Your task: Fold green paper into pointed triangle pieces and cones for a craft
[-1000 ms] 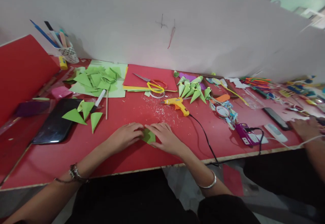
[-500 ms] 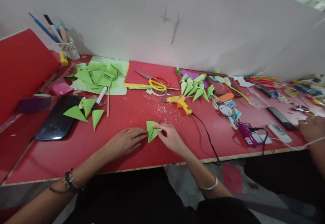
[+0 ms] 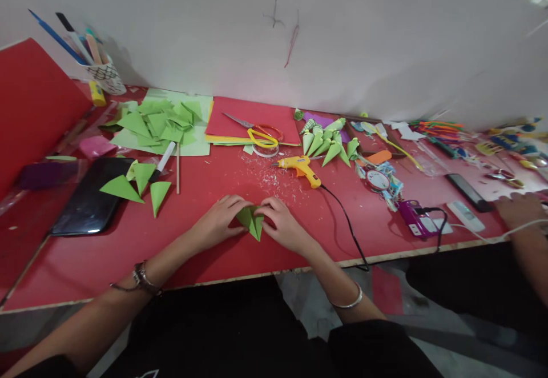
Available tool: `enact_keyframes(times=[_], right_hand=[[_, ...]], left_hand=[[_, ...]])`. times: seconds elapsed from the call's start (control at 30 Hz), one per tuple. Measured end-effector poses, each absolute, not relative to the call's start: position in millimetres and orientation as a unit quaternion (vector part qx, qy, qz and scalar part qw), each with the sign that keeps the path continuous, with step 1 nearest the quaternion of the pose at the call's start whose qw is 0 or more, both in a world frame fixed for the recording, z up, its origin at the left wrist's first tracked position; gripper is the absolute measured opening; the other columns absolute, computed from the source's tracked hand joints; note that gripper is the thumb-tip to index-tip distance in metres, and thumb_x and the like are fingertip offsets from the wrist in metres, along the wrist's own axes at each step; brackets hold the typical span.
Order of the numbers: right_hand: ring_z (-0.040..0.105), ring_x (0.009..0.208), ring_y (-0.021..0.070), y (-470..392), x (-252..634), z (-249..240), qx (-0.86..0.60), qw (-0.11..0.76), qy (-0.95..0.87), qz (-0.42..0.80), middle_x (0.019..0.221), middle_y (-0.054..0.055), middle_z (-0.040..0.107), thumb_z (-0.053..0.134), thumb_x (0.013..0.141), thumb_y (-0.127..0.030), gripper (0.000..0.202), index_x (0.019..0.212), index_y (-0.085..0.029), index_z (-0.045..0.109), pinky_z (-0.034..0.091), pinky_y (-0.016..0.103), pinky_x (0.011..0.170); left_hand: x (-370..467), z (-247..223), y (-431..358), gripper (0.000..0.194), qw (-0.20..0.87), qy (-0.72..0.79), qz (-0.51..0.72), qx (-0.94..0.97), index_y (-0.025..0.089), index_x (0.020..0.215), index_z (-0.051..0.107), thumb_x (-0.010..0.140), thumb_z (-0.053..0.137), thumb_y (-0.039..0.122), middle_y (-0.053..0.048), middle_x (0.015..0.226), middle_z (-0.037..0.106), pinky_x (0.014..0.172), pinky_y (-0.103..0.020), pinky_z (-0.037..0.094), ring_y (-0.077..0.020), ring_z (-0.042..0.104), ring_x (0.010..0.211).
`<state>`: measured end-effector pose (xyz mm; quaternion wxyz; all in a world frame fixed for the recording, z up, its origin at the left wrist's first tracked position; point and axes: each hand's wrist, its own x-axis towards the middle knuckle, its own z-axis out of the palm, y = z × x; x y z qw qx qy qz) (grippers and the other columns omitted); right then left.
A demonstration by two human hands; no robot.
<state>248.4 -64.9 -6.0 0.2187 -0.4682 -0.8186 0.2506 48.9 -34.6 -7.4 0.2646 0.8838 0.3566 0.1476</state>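
Observation:
Between my two hands, over the red tabletop, is a folded piece of green paper (image 3: 254,228) with its point toward me. My left hand (image 3: 220,221) pinches its left side between thumb and fingers. On the other side, my right hand (image 3: 282,225) grips the right edge, thumb below and fingers above. Just beyond the hands lies a yellow glue gun (image 3: 299,168), its black cord running to the right. Several loose green paper pieces (image 3: 159,194) rest to the left, partly over a black phone (image 3: 92,198).
Green cut pieces (image 3: 156,121) lie piled at the back left. Scissors (image 3: 252,129) rest on red paper (image 3: 226,109). Green paper cones (image 3: 327,141) are grouped behind the glue gun. A purple power adapter (image 3: 417,218) sits near the right front edge, beside another person's hand (image 3: 520,209).
My left hand has closed onto the green paper's left side, where it only rested beside it before. The paper has gone from lying flatter to being folded up between both hands. The view has shifted slightly.

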Motion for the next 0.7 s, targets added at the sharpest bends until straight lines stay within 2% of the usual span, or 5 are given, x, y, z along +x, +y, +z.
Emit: enact_keyframes(times=[0.17,0.4,0.53,0.6,0.7], right_hand=[[0.043,0.106,0.0193,-77,253,-9,-0.484,0.251,-0.804,0.238,0.110,0.008,0.047,0.046,0.080,-0.015,0.021,0.097,-0.020,0.059,0.036,0.037,0.091],[0.038,0.115,0.0220,-89,249,-10,-0.497,0.230,-0.802,0.240,0.123,0.009,0.042,0.059,0.076,-0.032,0.032,0.106,-0.021,0.057,0.034,0.039,0.096],[0.041,0.113,0.0204,-90,248,-13,-0.507,0.257,-0.785,0.247,0.119,0.008,0.046,0.055,0.078,-0.029,0.020,0.096,-0.021,0.058,0.035,0.038,0.094],[0.042,0.113,0.0196,-92,247,-15,-0.515,0.270,-0.774,0.251,0.118,0.008,0.048,0.054,0.079,-0.028,0.014,0.089,-0.020,0.058,0.036,0.037,0.094],[0.043,0.113,0.0198,-95,247,-16,-0.529,0.266,-0.767,0.246,0.120,0.008,0.048,0.053,0.080,-0.026,0.009,0.083,-0.019,0.057,0.036,0.036,0.093]], left_hand=[[47,-13,-36,0.031,0.280,0.368,0.192,0.865,0.019,0.108,0.047,0.079,0.055,0.027,-0.006,0.105,0.050,0.086,-0.032,0.041,-0.0183,0.049,0.098],[45,-15,-41,0.044,0.271,0.413,0.178,0.851,0.019,0.118,0.039,0.079,0.055,0.029,-0.005,0.099,0.057,0.074,-0.029,0.043,-0.0169,0.054,0.085],[45,-13,-41,0.017,0.246,0.401,0.142,0.871,0.018,0.090,0.054,0.080,0.054,0.032,-0.001,0.080,0.059,0.066,-0.026,0.040,-0.0153,0.053,0.072],[45,-13,-40,0.018,0.217,0.400,0.125,0.882,0.017,0.075,0.054,0.082,0.051,0.033,-0.001,0.072,0.057,0.063,-0.026,0.038,-0.0153,0.051,0.069],[46,-13,-41,0.023,0.198,0.408,0.116,0.884,0.017,0.070,0.052,0.084,0.047,0.034,-0.001,0.069,0.055,0.062,-0.026,0.037,-0.0149,0.050,0.066]])
